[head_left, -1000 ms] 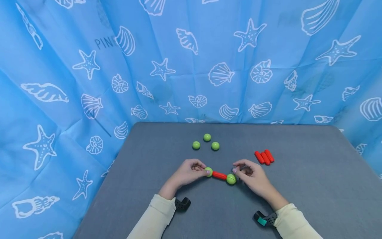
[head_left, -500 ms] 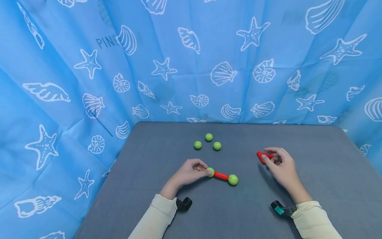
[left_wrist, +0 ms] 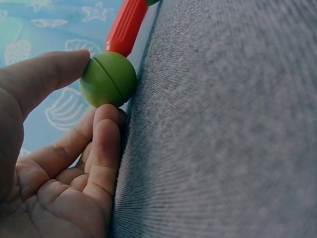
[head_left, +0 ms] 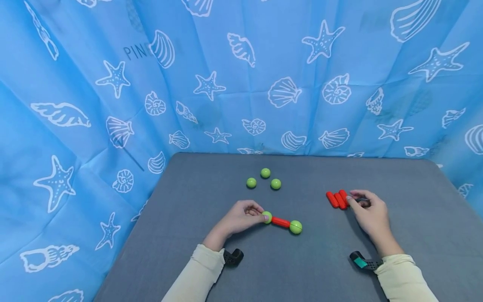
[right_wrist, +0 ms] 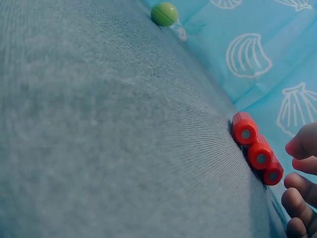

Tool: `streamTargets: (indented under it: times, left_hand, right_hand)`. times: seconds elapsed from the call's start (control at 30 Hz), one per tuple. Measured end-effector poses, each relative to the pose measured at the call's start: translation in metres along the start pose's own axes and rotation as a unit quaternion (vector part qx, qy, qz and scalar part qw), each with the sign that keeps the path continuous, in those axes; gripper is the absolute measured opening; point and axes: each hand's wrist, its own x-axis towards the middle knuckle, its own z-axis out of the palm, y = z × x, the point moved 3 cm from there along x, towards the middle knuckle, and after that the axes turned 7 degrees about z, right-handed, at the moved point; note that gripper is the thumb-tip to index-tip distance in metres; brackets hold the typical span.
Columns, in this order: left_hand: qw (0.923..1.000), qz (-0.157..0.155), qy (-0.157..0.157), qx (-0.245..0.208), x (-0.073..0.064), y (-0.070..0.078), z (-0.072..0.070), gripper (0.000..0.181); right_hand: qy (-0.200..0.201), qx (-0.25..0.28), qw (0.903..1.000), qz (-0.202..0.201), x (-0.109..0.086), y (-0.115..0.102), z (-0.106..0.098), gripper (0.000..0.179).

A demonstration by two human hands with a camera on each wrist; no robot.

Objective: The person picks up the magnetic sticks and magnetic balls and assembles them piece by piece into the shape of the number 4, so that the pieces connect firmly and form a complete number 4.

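My left hand point(head_left: 240, 217) pinches a green ball point(left_wrist: 108, 79) between thumb and fingertips, low over the table. A red ribbed rod point(head_left: 281, 222) joins that ball to a second green ball point(head_left: 296, 227) on its right. Three more red rods point(head_left: 335, 200) lie side by side at the right; their ends show silvery discs in the right wrist view. Just right of them is my right hand point(head_left: 371, 214), its thumb tip close to the nearest rod point(right_wrist: 273, 173). Its fingers are loosely bent and hold nothing.
Three loose green balls point(head_left: 266, 173) sit in a small group toward the back of the grey cloth-covered table point(head_left: 211, 176). A blue curtain point(head_left: 241, 84) with white shells and starfish hangs behind and along the left side. Each wrist wears a black camera mount point(head_left: 234, 257).
My right hand has moved from beside the joined balls over to the red rods, then a little further right of them. My left hand keeps its pinch on the green ball.
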Motion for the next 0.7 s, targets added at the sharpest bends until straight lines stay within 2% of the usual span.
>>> streamTargets:
  times: [0.2, 0.7]
  left_hand:
    - [1.0000, -0.003, -0.001, -0.001, -0.0004, 0.0004, 0.0000, 0.025]
    - [1.0000, -0.008, -0.001, -0.001, 0.0003, 0.0008, 0.0002, 0.024]
  right_hand:
    - [-0.002, -0.030, 0.9994, -0.016, -0.0001, 0.0023, 0.0037, 0.029]
    - [-0.010, -0.039, 0.9982, -0.044, -0.0024, 0.0001, 0.0050, 0.031]
